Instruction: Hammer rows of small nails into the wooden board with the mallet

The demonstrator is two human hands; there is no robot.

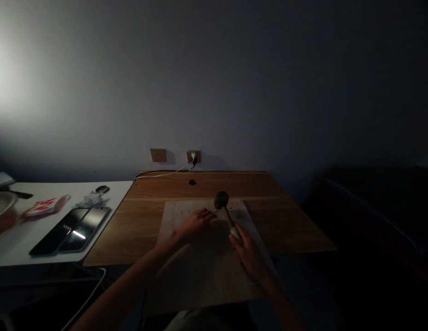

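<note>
My right hand (248, 253) is closed round the handle of a mallet (229, 218). Its dark round head (221, 200) is over the far part of a pale wooden board (207, 257). My left hand (197, 224) rests low over the board, just left of the mallet head, its fingers bent together and pointing right. Whatever the fingertips may pinch is too small and dim to make out. A row of small nail-like points (231, 209) runs across the board near its far edge, some close to my left fingers.
Under the board stands a brown wooden table (286, 220). On the left, a white table (14, 250) bears two dark phone-like slabs (71, 231), a red-and-white packet (46, 205), crumpled clear plastic (91, 198) and a bowl (2, 207). Cables (168, 173) run to a wall socket (193, 156).
</note>
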